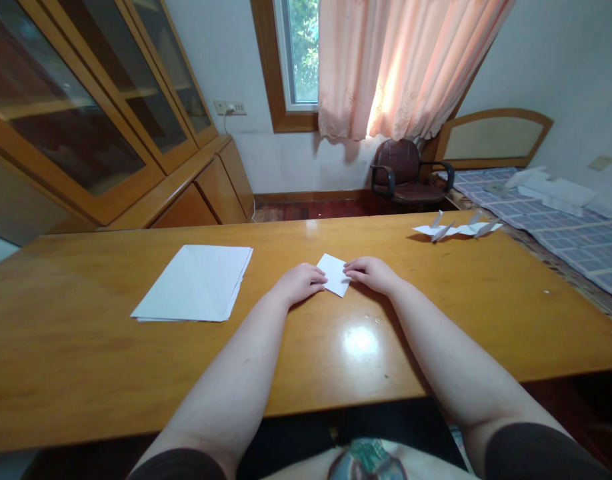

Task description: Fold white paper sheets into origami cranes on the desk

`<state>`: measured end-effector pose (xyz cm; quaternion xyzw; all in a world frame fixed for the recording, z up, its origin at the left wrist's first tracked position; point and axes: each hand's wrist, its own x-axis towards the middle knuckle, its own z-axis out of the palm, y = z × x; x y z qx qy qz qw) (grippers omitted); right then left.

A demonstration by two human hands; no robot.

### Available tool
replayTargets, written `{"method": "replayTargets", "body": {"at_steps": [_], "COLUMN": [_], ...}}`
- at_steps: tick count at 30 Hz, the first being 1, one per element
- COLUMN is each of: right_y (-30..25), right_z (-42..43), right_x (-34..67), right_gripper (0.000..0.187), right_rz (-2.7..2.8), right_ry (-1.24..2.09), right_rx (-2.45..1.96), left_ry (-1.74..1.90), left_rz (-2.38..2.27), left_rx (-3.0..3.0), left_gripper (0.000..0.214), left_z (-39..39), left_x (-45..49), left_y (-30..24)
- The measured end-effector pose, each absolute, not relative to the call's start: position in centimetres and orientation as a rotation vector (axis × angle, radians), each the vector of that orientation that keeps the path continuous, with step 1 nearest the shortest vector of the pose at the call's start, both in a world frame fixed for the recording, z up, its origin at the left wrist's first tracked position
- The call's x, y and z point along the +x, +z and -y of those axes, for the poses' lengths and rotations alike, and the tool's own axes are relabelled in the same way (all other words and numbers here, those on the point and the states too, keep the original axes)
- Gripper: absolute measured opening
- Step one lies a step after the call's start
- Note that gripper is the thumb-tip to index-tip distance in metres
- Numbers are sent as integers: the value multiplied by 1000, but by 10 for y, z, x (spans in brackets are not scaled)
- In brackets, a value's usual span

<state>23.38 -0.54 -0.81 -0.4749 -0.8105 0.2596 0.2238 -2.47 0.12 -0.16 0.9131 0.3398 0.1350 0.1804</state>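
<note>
A small folded paper lies on the wooden table between the left hand and right hand, with a paper stack to its left and a folded paper figure at upper right.

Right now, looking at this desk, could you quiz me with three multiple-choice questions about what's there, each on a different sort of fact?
1. Where is the paper stack compared with the small paper?
A. To its right
B. To its left
C. Under it

2. What colour is the curtain?
A. Peach
B. Blue
C. Green

3. What state is the small paper in?
A. Held up in the air
B. Crumpled in a ball
C. Flat on the table between the left hand and right hand

Answers:
1. B, the stack lies left of it.
2. A, the cloth shows a peach tint.
3. C, it lies flat, with fingers at its edges.
</note>
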Motion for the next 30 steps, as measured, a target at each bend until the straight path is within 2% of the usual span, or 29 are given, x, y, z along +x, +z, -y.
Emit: {"method": "replayTargets", "body": {"at_steps": [10, 15, 22, 30], "right_y": [-5, -4, -9, -4], "right_z": [8, 10, 7, 13], "right_x": [233, 234, 232, 226], "right_gripper": [25, 32, 22, 22], "right_rz": [2223, 2332, 2396, 2451], "right_ry": [770, 681, 638, 480], "right_rx": [-1345, -1233, -1119, -1165], "left_ry": [351, 381, 434, 520], "left_rz": [-1095, -1216, -1222, -1160], "left_rx": [2617, 2536, 2279, 2110], "left_gripper": [22, 18, 17, 17], "left_z": [2, 4, -2, -6], "left_x": [-23, -22, -26, -29], "left_y": [3, 7, 1, -6]}}
